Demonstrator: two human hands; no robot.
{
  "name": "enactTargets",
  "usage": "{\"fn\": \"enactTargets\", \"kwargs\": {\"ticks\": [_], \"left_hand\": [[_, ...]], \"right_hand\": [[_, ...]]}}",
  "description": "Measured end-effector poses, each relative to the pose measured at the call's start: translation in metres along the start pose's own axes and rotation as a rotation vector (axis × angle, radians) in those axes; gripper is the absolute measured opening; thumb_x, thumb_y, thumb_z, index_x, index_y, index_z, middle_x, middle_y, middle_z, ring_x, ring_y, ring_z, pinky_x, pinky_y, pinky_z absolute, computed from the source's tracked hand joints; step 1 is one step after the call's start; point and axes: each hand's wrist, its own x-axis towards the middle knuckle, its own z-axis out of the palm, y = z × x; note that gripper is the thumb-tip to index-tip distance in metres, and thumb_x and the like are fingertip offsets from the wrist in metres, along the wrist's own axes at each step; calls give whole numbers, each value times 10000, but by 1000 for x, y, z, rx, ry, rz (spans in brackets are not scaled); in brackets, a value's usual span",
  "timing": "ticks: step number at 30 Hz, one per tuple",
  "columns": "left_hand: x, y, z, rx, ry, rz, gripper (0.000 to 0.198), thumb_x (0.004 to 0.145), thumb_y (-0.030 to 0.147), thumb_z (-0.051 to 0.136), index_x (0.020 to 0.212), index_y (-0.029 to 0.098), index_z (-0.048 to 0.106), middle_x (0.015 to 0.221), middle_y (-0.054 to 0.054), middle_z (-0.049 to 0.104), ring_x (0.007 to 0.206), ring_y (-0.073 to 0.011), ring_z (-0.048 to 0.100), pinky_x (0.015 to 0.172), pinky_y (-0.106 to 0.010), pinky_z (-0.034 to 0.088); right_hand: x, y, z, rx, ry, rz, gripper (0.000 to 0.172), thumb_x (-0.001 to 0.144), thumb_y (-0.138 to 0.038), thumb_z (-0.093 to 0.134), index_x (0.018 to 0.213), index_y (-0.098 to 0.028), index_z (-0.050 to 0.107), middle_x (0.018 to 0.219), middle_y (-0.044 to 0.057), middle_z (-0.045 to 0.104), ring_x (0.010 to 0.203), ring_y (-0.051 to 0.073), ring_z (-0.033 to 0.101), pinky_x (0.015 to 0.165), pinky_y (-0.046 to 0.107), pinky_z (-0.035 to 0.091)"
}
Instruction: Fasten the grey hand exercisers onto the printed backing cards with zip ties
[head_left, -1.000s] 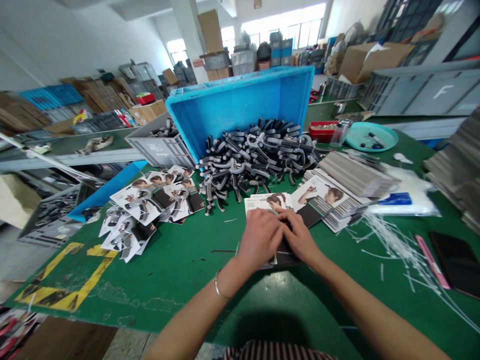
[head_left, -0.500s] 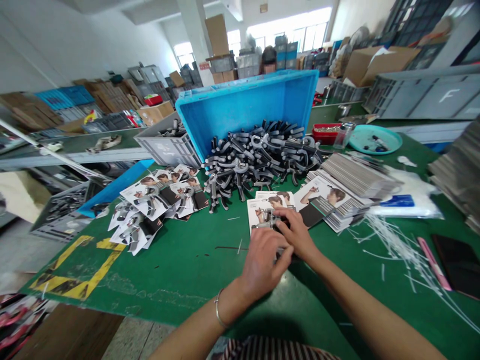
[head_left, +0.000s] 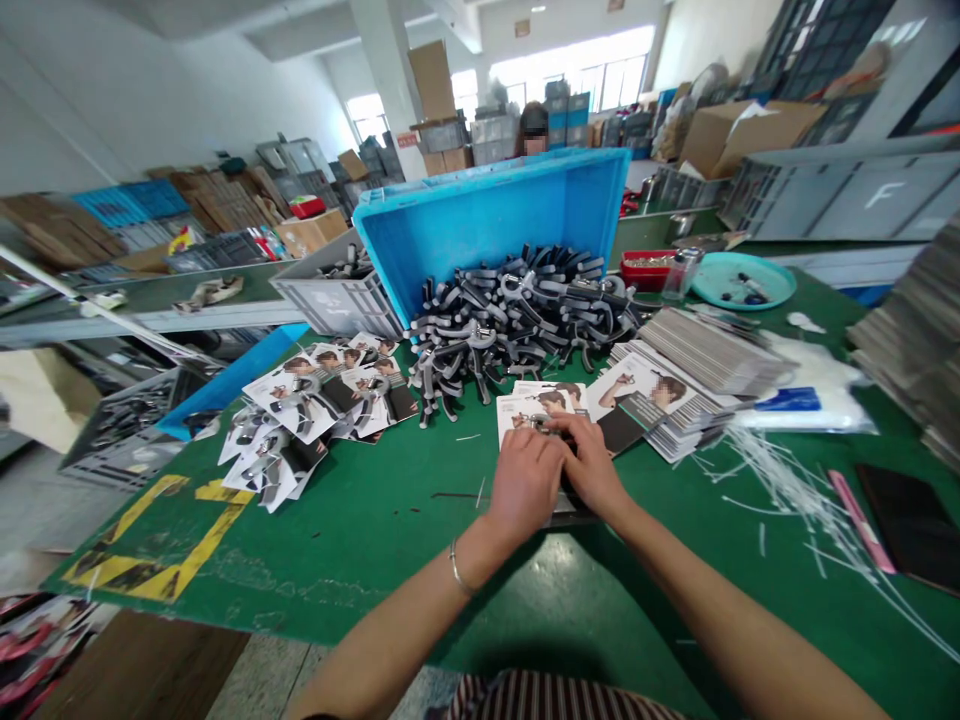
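Note:
A printed card lies on the green table in front of me, with a grey-and-black two-handled tool on it, mostly covered by my hands. My left hand is closed over the tool from the left, fingers curled down onto it. From the right, my right hand presses its closed fingers on the same tool, touching my left hand. More printed cards lie just behind. Beyond them, a large heap of similar two-handled tools spills from a tipped blue crate.
To the left lie several cards with tools on them. On the right are a card stack, white plastic ties, a pink cutter and a dark flat phone-like object. Behind are a red tray and turquoise plate. A person stands beyond the crate.
My left hand has moved forward and turned, so its fingers now lie over the tool beside my right hand. My right hand has shifted only slightly.

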Motion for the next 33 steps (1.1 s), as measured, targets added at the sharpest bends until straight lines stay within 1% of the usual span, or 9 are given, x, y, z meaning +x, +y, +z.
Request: {"fn": "enactTargets", "kwargs": {"ticks": [6,9,11,12,16,19,22,28,33], "left_hand": [[-17,-7,2,-147,75,-105,177,957,250,492,875,188,635,870,-58,662,903,-215,550,837,-381,408],[-19,1,6,-54,-54,28,202,954,212,460,873,178,642,888,-82,659,914,-239,549,837,-409,415],[-26,10,4,0,-98,39,159,940,222,487,937,175,639,963,-101,652,977,-267,549,879,-448,416],[-31,13,2,13,-81,-12,157,921,258,535,1018,173,625,1048,-116,640,1046,-289,538,921,-478,407],[-58,13,-8,23,48,-334,625,784,412,724,1290,146,471,1268,-178,526,1191,-353,477,991,-552,394],[-72,3,-10,-58,21,-436,401,865,327,634,1210,161,516,1142,-135,568,1060,-277,569,924,-456,476],[-74,-4,-10,-120,-20,-427,171,916,197,518,1075,183,579,998,-83,597,939,-215,611,869,-369,510],[-75,1,-17,-97,-39,-364,195,946,249,501,1111,196,589,1029,-92,624,991,-238,606,910,-405,497],[-71,-13,-30,-263,-175,-299,211,980,208,419,1047,204,619,1021,-67,618,956,-189,599,888,-333,500]], "right_hand": [[-2,1,4,24,14,26,189,891,-251,509,1036,-226,629,1199,83,622,1161,263,502,1004,480,368],[0,2,6,23,12,37,175,893,-236,506,1022,-223,625,1194,80,617,1156,258,499,1004,469,376],[1,1,4,14,14,32,166,898,-230,505,1017,-224,621,1199,79,613,1157,256,499,1005,468,379],[0,-1,2,5,19,23,163,902,-229,504,1018,-226,618,1209,79,609,1163,258,496,1009,472,376],[-17,-20,-16,-74,-61,-87,161,939,-227,485,1047,-237,605,1194,75,620,1143,268,503,991,475,376],[-34,-40,-27,-201,-254,-183,166,953,-239,493,1062,-221,617,1081,80,660,1020,271,531,912,451,401],[-41,-55,-26,-362,-338,-232,218,937,-280,538,1121,-199,622,1057,103,674,952,291,518,837,454,400],[-30,-70,-16,-681,-390,-323,177,926,-175,491,906,-173,667,885,154,678,873,325,518,734,463,372],[-25,-79,-12,-822,-470,-351,265,904,-79,449,877,-152,702,859,174,691,859,330,560,744,469,379]]}}
